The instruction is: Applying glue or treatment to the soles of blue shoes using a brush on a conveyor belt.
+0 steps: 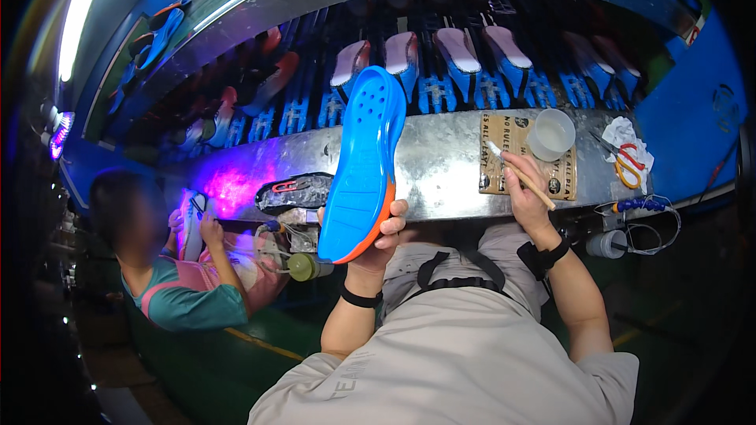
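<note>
A blue shoe sole (361,165) with an orange heel edge is held up by my left hand (387,232), its fingers wrapped round the heel end. Small round hollows mark the sole's far end. My right hand (526,193) grips a brush (529,179) with a wooden handle, its pale tip pointing up and left. The brush tip is over a brown printed paper sheet (494,177), beside a translucent plastic cup (551,135) with whitish contents. Sole and brush are well apart.
Behind the metal bench (441,157), several shoe uppers (457,51) sit on blue holders. Scissors (628,167) with orange handles lie at the right by crumpled white paper (630,135). A dark shoe-shaped piece (295,193) rests left of the sole. A co-worker (181,267) handles a white shoe (190,224).
</note>
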Available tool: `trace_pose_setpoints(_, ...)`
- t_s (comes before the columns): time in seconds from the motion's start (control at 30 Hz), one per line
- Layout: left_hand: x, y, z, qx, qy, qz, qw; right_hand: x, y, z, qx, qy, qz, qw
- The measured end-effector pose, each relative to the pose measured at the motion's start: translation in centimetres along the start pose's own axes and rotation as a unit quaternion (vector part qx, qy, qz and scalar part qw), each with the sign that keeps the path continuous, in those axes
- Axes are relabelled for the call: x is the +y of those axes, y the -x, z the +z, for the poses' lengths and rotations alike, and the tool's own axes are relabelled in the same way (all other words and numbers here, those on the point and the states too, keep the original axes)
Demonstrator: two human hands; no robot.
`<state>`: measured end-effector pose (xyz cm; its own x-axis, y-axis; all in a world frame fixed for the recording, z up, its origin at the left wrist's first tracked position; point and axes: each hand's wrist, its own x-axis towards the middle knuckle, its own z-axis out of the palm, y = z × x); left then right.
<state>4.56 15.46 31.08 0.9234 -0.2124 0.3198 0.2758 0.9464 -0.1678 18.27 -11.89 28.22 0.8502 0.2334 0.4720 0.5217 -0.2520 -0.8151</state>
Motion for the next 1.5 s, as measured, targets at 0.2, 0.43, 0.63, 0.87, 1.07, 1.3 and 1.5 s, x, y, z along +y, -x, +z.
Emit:
trace_pose_setpoints(0.2,0.7,0.6,0.0,0.002,0.007,0.036,0.999,2.5,1.4,0.7,-0.009,0.030,-0.011,0.999)
trace_pose_setpoints(0.43,1.9,-0.4,3.7,0.077,-0.243,-0.004,0.967,2.7,1.9,1.1,-0.010,0.030,-0.007,0.999)
trace_pose_setpoints(0.63,4.7,-4.7,11.4,0.058,-0.302,-0.040,0.951,2.6,1.9,1.4,-0.022,0.030,-0.017,0.999)
trace_pose_setpoints(0.87,16.6,-23.6,25.4,-0.113,-0.405,0.207,0.883,2.2,1.7,1.8,-0.011,0.047,-0.013,0.999)
trace_pose_setpoints(1.07,26.6,-26.5,26.6,0.195,-0.715,0.376,0.556,2.3,1.8,1.6,0.000,0.048,0.003,0.999)
trace_pose_setpoints(1.3,41.0,-20.4,32.2,0.607,-0.721,0.276,-0.188,2.2,1.6,1.7,0.002,0.058,-0.016,0.998)
trace_pose_setpoints(1.5,46.4,-14.7,33.7,0.514,-0.785,0.228,-0.259,1.7,1.4,1.7,0.003,0.053,-0.016,0.998)
